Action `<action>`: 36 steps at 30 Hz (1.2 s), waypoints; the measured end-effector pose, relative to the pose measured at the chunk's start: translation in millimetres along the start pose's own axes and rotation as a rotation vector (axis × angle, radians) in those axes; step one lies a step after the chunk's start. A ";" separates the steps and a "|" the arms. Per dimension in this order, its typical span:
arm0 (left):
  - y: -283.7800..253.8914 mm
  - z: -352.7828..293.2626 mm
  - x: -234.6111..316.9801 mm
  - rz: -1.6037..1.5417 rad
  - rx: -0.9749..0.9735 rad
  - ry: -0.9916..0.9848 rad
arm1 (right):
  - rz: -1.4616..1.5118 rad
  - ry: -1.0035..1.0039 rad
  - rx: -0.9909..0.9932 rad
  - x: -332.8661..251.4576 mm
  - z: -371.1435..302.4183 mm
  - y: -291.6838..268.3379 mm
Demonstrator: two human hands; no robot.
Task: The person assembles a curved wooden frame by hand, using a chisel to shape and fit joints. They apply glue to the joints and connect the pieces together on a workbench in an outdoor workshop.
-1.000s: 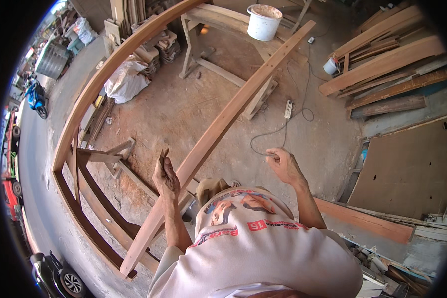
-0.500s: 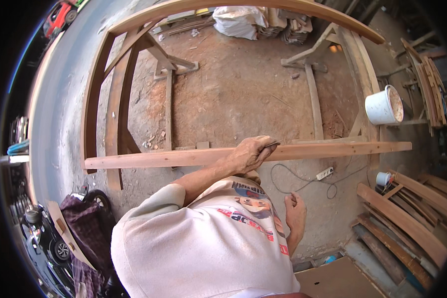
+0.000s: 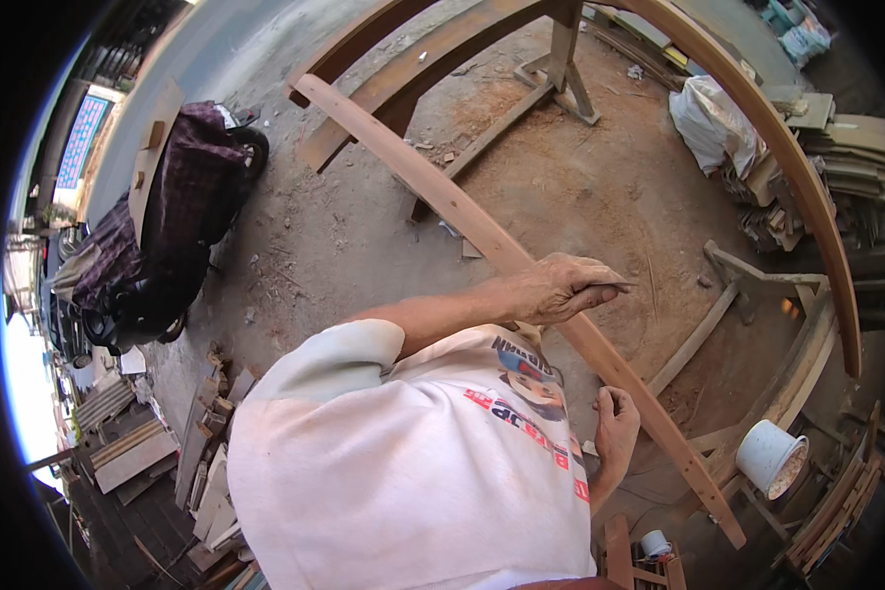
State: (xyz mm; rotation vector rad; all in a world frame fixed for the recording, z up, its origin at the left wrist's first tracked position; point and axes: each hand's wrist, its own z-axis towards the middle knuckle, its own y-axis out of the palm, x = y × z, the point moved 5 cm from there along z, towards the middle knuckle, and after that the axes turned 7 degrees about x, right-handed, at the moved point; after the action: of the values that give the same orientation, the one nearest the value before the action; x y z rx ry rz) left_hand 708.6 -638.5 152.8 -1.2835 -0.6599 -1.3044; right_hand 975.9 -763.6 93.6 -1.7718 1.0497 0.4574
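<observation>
Over the near beam [image 3: 462,213], the left hand [image 3: 559,285] pinches a thin piece [image 3: 615,286]. The right hand [image 3: 616,430] is half-curled (contents unclear).

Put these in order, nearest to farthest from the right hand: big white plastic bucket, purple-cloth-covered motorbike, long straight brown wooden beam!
In the head view, from the right hand:
1. Long brown wooden beam, just right of it.
2. White plastic bucket, farther right.
3. Purple-cloth-covered motorbike, far upper left.
</observation>
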 end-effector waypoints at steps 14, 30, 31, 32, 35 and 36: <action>-47.4 -254.3 -28.6 0.117 -0.021 -0.412 | -0.284 -0.203 -0.298 -21.9 -27.9 153.9; -216.4 -252.3 -132.5 0.087 -0.072 -0.677 | -0.236 -0.154 0.004 -77.6 -72.8 257.4; -218.4 -243.5 -134.5 0.115 -0.070 -0.667 | -0.171 -0.157 0.087 -72.1 -75.2 256.5; -217.3 -231.3 -129.9 0.093 -0.055 -0.618 | -0.187 -0.123 0.096 -68.8 -81.4 254.5; -191.8 -194.4 -112.3 0.000 -0.016 -0.510 | -0.257 -0.012 0.037 -51.0 -100.0 239.1; -178.5 -184.1 -105.6 -0.045 -0.015 -0.493 | -0.293 0.033 -0.028 -41.9 -106.5 234.0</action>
State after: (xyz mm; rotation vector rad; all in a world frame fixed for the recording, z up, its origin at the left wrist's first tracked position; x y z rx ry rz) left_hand 465.4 -737.9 64.1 -1.6287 -1.0260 -1.0300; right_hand 745.0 -871.5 39.6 -1.9264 0.7911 0.2624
